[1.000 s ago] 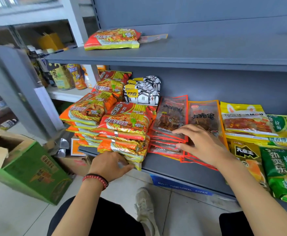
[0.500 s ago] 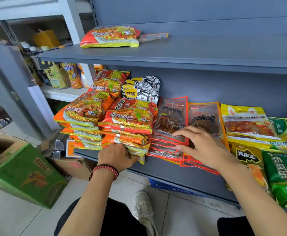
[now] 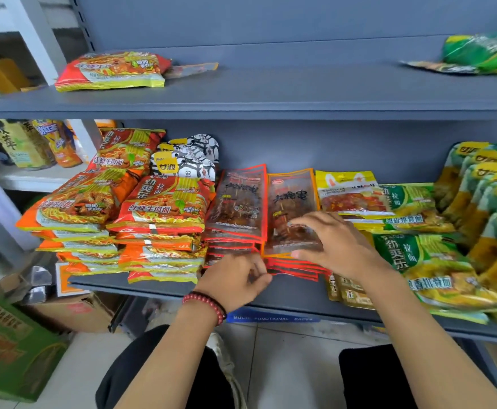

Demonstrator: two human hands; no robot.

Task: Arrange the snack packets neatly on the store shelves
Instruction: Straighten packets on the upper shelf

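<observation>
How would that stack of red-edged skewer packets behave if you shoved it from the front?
Probably slippery: the skewer packets are glossy flat pouches, and the lower ones already fan out unevenly. Likely floppy too, being thin film, though their contents may stiffen them lengthwise. Seemingly light enough to slide, not tip.

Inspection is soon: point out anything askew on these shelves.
The red-edged skewer packets under the right hand are fanned out, edges uneven. The green noodle packets lie slanted and overlapping near the lower shelf's front edge.
</observation>
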